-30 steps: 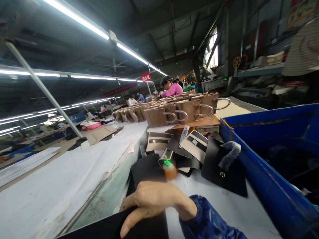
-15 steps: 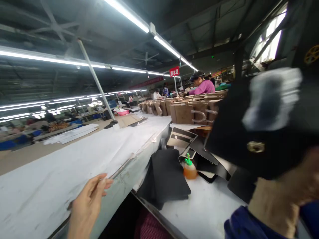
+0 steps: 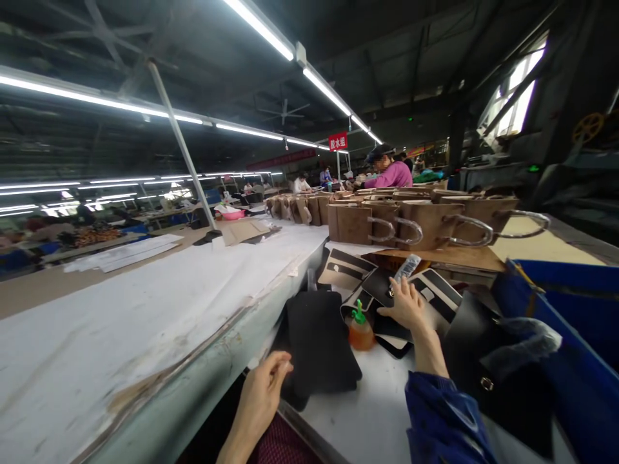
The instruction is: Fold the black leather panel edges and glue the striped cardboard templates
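My right hand (image 3: 410, 308) is open with fingers spread, reaching over a heap of black leather pieces; its fingertips are at a black piece with a gold clasp (image 3: 392, 292) and a plastic-wrapped strip. Whether it touches them I cannot tell. By the near table edge, beside a stack of black panels (image 3: 322, 345), my left hand (image 3: 258, 393) has thumb and fingers pinched together; anything between them is too small to make out. A squeeze bottle (image 3: 362, 335) with a green cap and amber liquid stands between the hands. At the right lies a black bag piece (image 3: 520, 403) with gold hardware and plastic wrapping.
A long white-covered table (image 3: 159, 309) runs along the left. Brown bags (image 3: 425, 222) with wrapped handles stand in rows at the back. A blue crate (image 3: 570, 322) bounds the right side. A person in pink (image 3: 394, 174) works behind the bags.
My right hand has let go of the black bag piece, now lying at the right, and moved left over the heap. My left hand has moved right, to the black panels.
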The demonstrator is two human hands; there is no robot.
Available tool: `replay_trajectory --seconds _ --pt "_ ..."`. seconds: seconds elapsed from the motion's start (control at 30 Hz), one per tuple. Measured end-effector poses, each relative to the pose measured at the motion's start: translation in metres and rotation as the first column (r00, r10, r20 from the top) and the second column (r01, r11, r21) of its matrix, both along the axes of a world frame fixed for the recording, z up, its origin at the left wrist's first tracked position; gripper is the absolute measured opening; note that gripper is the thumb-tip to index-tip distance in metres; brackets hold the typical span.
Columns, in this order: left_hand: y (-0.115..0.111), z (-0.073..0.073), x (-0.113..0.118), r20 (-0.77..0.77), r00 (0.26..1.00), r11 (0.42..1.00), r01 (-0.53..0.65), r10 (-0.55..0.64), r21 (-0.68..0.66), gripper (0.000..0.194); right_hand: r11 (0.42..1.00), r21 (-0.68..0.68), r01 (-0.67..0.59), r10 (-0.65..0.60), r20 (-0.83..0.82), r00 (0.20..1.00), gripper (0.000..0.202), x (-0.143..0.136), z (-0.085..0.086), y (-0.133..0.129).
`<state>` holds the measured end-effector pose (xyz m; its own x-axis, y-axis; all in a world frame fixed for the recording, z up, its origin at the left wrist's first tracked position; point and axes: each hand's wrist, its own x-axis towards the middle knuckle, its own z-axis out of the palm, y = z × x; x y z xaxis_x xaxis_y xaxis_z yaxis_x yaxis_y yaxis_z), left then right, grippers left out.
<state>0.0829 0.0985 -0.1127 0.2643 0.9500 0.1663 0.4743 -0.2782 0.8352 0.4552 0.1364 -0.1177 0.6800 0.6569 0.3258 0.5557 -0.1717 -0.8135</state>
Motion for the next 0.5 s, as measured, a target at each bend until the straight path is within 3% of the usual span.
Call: replay_trajectory --seconds 0.1,0.2,0.37,0.5 --pt "0.001 -0.005 0.017 -0.039 0.997 0.997 0.073 -0.074 -0.009 0.039 0.994 -0.104 0.02 -0.02 0.008 1.0 0.047 -0.005 -0.022 0.007" --pt "0.005 -0.009 0.024 -0.076 0.993 0.996 0.093 -0.094 -0.018 0.036 0.99 -0.119 0.073 -0.071 0.018 0.997 0.035 -0.001 -0.03 0.008" --pt "0.009 -0.022 0.024 -0.118 0.987 0.993 0.105 -0.11 -0.044 0.036 0.965 -0.013 0.262 -0.262 -0.043 0.964 0.033 0.01 -0.023 0.007" --pt "0.011 -0.035 0.02 -0.156 0.981 0.993 0.11 -0.117 -0.051 0.039 0.886 0.189 0.423 -0.408 -0.112 0.906 0.037 0.017 -0.007 -0.002"
